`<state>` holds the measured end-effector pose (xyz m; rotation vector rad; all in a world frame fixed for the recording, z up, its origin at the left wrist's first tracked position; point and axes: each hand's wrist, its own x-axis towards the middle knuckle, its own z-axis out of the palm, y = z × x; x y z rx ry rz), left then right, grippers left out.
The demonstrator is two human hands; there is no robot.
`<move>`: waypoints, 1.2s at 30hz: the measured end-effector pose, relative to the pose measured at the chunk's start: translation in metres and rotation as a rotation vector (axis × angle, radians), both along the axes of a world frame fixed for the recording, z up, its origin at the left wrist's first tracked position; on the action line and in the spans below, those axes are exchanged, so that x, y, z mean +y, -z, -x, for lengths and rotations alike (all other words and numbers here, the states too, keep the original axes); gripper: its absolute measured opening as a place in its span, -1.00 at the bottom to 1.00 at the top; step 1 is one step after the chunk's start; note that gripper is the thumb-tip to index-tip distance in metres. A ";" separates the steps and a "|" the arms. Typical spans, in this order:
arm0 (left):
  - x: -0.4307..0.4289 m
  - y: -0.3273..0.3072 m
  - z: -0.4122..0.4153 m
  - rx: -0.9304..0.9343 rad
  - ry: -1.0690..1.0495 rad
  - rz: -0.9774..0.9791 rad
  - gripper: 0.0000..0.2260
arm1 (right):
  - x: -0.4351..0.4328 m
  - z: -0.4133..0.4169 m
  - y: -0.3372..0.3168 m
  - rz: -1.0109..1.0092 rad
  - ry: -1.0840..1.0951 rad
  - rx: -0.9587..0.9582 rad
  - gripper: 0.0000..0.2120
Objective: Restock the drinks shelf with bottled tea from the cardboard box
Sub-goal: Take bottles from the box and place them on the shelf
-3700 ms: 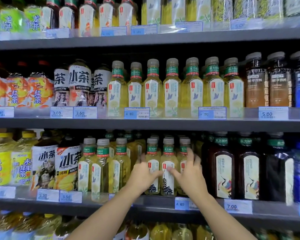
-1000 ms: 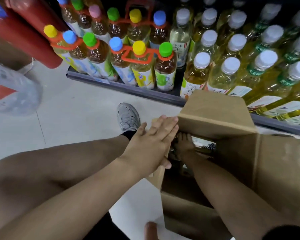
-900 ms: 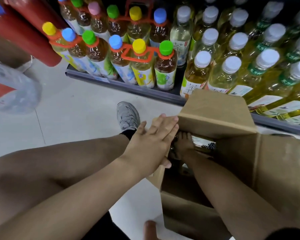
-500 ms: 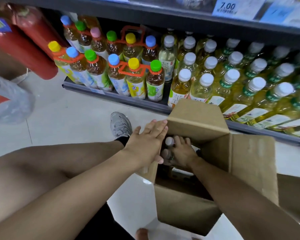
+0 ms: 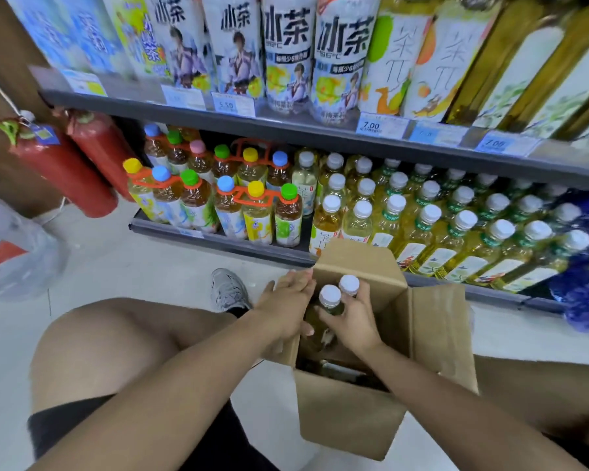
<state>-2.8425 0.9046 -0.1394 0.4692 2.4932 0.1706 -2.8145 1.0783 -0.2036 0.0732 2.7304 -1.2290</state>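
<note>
An open cardboard box (image 5: 351,416) stands on the floor in front of the bottom shelf. Two white-capped tea bottles (image 5: 330,297) rise out of its top opening. My right hand (image 5: 352,317) is wrapped around their necks from the right. My left hand (image 5: 286,305) presses against the left side of the bottles at the box's left flap; its fingers are together. The bottom shelf (image 5: 218,241) holds rows of yellow tea bottles with white caps (image 5: 429,226).
Multipacks with coloured caps (image 5: 252,202) fill the bottom shelf's left part. Two red fire extinguishers (image 5: 82,164) lean at the left, by a plastic bag (image 5: 14,246). My knees flank the box, and a grey shoe (image 5: 227,290) lies beside it. Above is a shelf of large tea bottles (image 5: 286,52).
The bottles have come up out of the box in my right hand, their caps now above the rim. My head has tilted up, showing more of the shelves.
</note>
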 end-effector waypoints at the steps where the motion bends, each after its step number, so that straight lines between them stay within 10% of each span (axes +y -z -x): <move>1: 0.005 -0.002 -0.004 0.013 -0.022 -0.035 -0.04 | 0.004 -0.001 -0.021 0.007 0.017 0.034 -0.51; 14: 0.059 -0.200 -0.007 0.358 -0.341 -0.822 -0.54 | 0.058 0.015 -0.308 -0.012 -0.078 0.378 -0.53; 26: 0.060 -0.485 0.074 0.744 -0.058 -0.954 -0.56 | 0.097 0.079 -0.556 -0.199 -0.091 0.958 -0.59; 36: 0.087 -0.544 0.170 0.818 -0.114 -1.024 -0.50 | 0.109 0.153 -0.606 -0.221 0.045 1.148 -0.59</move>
